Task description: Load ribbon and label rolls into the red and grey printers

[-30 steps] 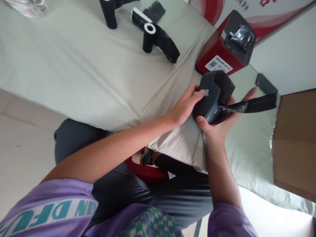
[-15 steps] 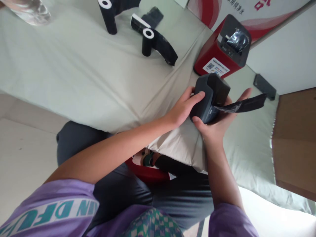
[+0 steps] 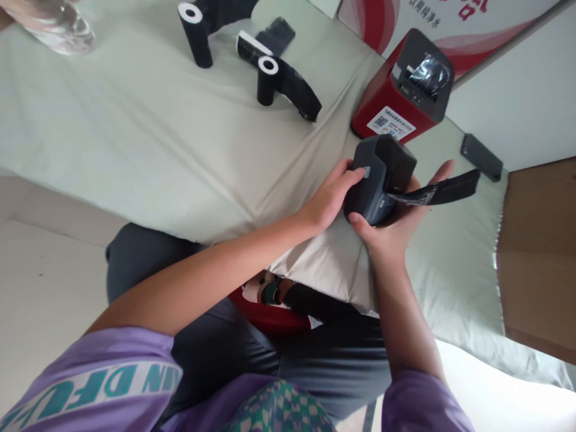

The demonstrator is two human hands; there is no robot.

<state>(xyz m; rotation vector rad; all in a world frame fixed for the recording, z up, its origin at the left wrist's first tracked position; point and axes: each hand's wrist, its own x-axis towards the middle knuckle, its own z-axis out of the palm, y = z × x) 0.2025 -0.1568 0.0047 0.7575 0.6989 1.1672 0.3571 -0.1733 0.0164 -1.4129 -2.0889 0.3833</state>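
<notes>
Between my two hands is a small dark grey label printer point(image 3: 368, 195), held at the table's front edge. A black strip point(image 3: 450, 189) sticks out of it to the right. My left hand point(image 3: 330, 195) grips its left side, the thumb lying on top beside a small pale mark. From below and the right, my right hand point(image 3: 391, 237) supports it, thumb against the near side and a finger stretched out past the strip. Part of the right fingers is hidden behind the printer. Just beyond stands a red box-shaped device point(image 3: 382, 102) with a black top and a QR label.
Two partly unrolled black rolls, one left point(image 3: 198, 45) and one nearer point(image 3: 265, 87), stand on the cloth-covered table point(image 3: 148, 132). A white-edged dark item point(image 3: 252, 48) lies between them. A clear bottle point(image 3: 67, 30), a black phone-like slab point(image 3: 481, 157) and a brown carton point(image 3: 537, 252) are around.
My left thumb has slid back slightly, uncovering a small pale mark on the printer's top. Both hands keep their hold, and the view has shifted a little.
</notes>
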